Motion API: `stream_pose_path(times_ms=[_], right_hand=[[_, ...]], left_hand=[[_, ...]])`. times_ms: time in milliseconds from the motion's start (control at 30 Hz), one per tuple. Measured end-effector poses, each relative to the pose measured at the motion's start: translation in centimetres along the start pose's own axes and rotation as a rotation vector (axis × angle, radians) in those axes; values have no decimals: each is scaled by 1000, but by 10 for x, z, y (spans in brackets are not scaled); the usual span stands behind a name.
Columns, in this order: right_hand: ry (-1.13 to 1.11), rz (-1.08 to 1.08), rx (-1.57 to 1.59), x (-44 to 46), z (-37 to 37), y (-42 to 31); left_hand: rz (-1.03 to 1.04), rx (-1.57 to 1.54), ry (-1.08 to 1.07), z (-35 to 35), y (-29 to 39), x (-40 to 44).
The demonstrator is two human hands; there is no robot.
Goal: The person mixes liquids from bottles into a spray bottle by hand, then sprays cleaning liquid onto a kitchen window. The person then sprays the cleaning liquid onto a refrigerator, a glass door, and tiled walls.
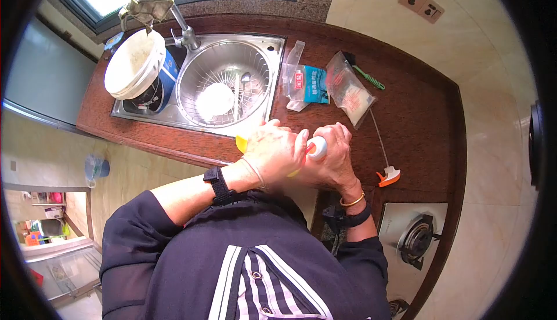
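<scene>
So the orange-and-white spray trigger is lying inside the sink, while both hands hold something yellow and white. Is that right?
Not quite: the spray trigger isn't inside the sink. The head view shows it lying on the brown countertop. The rest is right: the left hand and right hand hold the yellow-and-white item.

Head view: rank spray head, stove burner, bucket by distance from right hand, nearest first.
From the right hand:
1. Spray head: just to its right.
2. Stove burner: right, back toward the body.
3. Bucket: far left, beyond the left hand.
</scene>
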State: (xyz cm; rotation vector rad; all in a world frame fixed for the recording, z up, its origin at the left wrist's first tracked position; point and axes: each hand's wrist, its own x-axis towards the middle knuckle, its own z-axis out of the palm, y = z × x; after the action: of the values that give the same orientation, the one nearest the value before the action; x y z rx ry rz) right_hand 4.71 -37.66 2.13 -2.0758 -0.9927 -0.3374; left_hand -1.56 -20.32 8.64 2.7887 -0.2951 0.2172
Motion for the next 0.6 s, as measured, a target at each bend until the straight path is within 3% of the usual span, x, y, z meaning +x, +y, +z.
stream_pose_path(times_ms=[267, 367, 500, 600], right_hand=[[-34, -14, -28, 0, 2, 5], [-35, 27, -21, -7, 4, 3], [-25, 12, -40, -9, 6, 2], [3, 0, -6, -8, 6, 2]], left_hand=[[-67, 21, -62, 10, 1, 6], [49, 101, -92, 15, -2, 5], [26, 121, -101, 9, 0, 5], [171, 40, 14, 7, -8, 4]])
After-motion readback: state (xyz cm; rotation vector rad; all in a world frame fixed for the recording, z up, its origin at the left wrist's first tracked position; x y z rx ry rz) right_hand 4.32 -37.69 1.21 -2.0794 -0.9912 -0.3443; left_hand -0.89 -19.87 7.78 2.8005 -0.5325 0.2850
